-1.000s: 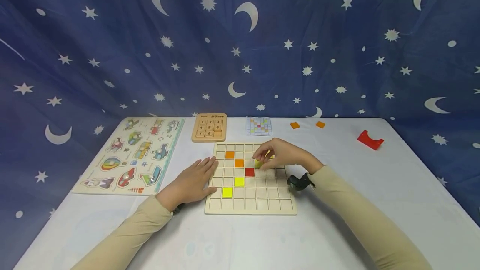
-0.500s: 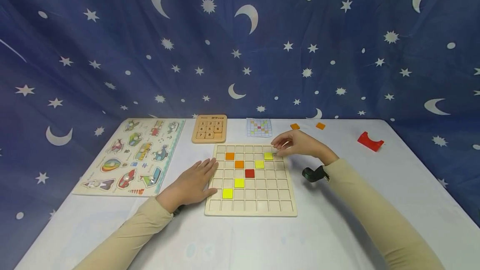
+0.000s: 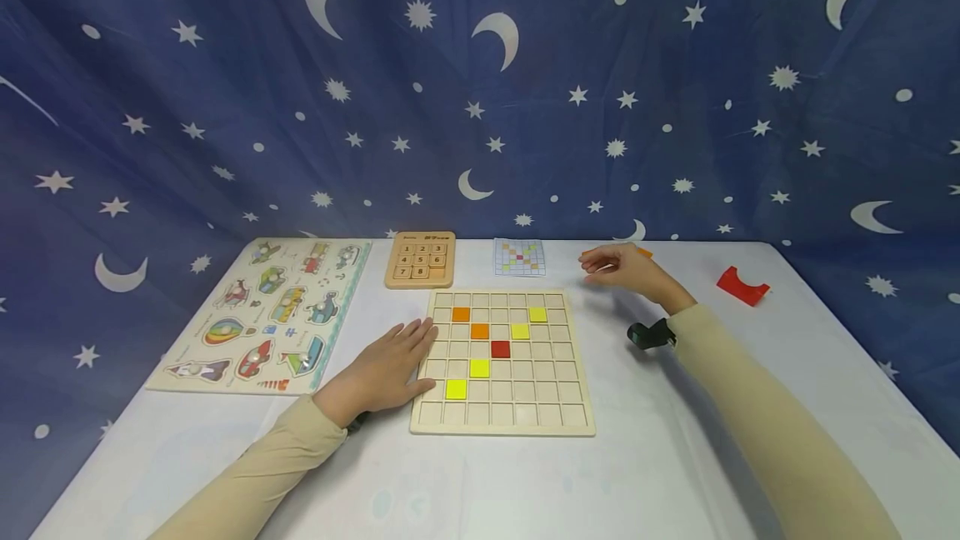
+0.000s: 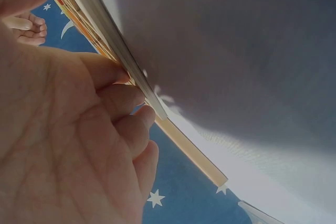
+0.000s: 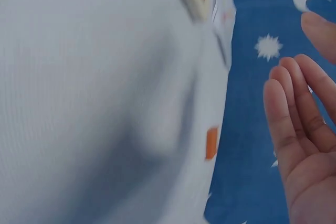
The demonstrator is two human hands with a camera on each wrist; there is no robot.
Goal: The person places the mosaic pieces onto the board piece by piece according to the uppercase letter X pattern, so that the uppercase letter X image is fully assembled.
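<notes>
My left hand (image 3: 386, 369) rests at the left edge of a wooden grid board (image 3: 532, 419), its fingers extended; the left wrist view shows fingertips against the board's edge (image 4: 118, 51). Set in the grid are a red square tile (image 3: 500, 349), orange tiles (image 3: 480, 331) and several yellow tiles (image 3: 520, 331). My right hand (image 3: 626, 267) is over the tablecloth beyond the board's far right corner, its fingers loosely bent, with nothing between them. It partly covers the loose orange tiles (image 3: 644, 252) at the back; one orange tile (image 5: 211, 143) shows in the right wrist view.
Behind the board lie a number slide puzzle (image 3: 420, 260) and a small printed pattern card (image 3: 519, 257). A picture puzzle board (image 3: 258, 315) is at the left. A red notched piece (image 3: 742, 286) lies at the right. A blue starry curtain (image 3: 480, 90) hangs behind the table.
My right hand has moved from over the grid to the back right, near the loose orange tiles, uncovering two yellow tiles in the grid. The left hand has stayed in place.
</notes>
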